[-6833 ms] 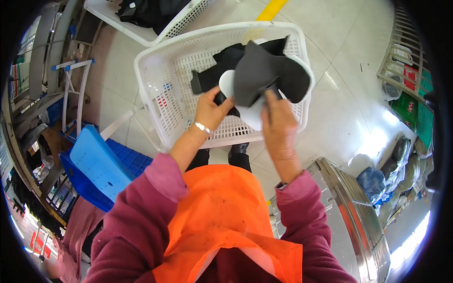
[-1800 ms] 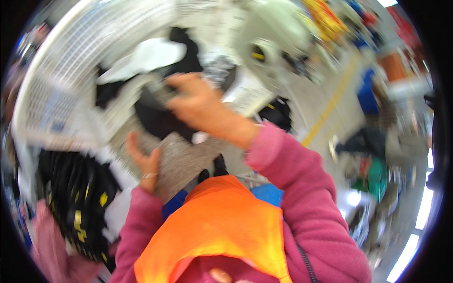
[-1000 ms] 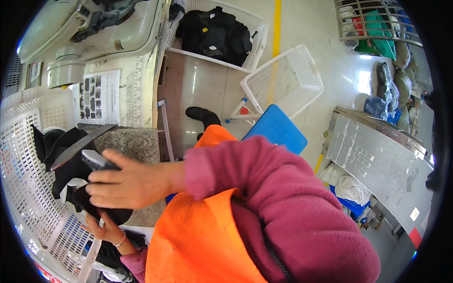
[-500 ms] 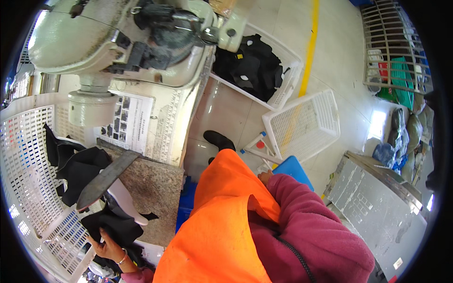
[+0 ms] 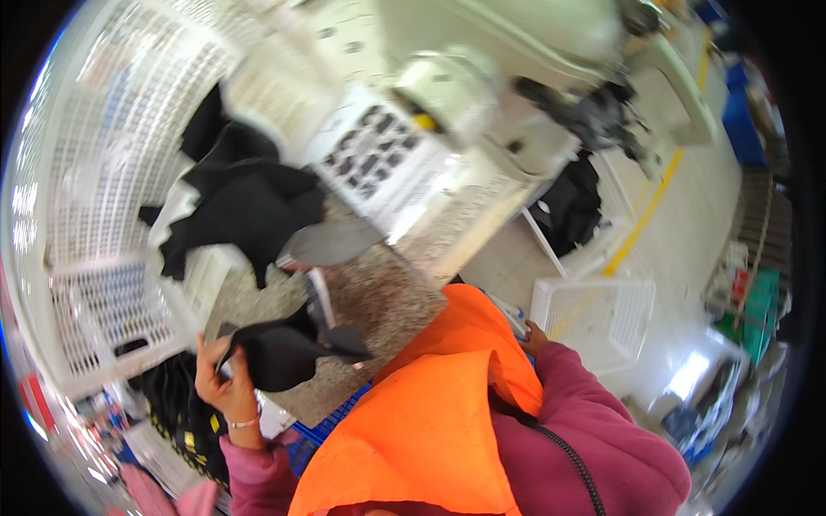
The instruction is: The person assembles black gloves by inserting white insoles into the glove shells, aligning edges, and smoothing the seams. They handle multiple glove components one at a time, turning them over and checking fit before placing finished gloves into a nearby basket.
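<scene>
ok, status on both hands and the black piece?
Left hand gripping black fabric piece over granite worktop. Right hand mostly hidden behind orange vest, by white basket; grip unclear. More black pieces piled beyond.

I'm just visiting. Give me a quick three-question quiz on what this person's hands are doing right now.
1. True or false: the left hand grips a black fabric piece.
2. The right hand is nearest to: A) the white plastic basket B) the sewing machine C) a red bucket.
3. Fill in: the fabric piece is held above a speckled ____ worktop.

Key: 1 true; 2 A; 3 grey.
</scene>
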{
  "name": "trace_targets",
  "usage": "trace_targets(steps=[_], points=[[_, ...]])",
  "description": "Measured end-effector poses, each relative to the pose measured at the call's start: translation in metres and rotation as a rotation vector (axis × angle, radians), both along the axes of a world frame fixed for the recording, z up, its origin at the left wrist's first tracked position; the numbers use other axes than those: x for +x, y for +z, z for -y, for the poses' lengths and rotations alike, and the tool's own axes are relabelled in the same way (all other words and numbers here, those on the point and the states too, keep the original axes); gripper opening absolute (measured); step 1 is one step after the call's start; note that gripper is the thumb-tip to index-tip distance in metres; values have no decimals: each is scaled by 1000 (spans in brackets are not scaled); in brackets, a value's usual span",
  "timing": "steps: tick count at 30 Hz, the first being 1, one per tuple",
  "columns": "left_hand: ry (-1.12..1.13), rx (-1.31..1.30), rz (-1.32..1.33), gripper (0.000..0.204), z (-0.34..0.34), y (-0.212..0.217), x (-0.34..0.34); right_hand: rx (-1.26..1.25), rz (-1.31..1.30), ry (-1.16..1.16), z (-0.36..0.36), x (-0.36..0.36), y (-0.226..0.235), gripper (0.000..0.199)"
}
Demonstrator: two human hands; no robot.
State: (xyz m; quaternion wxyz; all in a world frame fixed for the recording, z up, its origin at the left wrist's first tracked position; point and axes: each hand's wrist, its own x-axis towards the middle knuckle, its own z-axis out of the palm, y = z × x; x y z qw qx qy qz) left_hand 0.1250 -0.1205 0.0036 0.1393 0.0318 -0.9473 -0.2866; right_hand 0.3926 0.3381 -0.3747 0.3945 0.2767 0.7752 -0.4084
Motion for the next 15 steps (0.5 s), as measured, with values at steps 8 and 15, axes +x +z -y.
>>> trace_targets(steps=[8,15], points=[[163,385,-154,17,-15,-9,20,-197,194,136,-79,-34,10,56],[90,1047,-442,32,-41,-20,74,-659,23,165,-84,-153,16,33]])
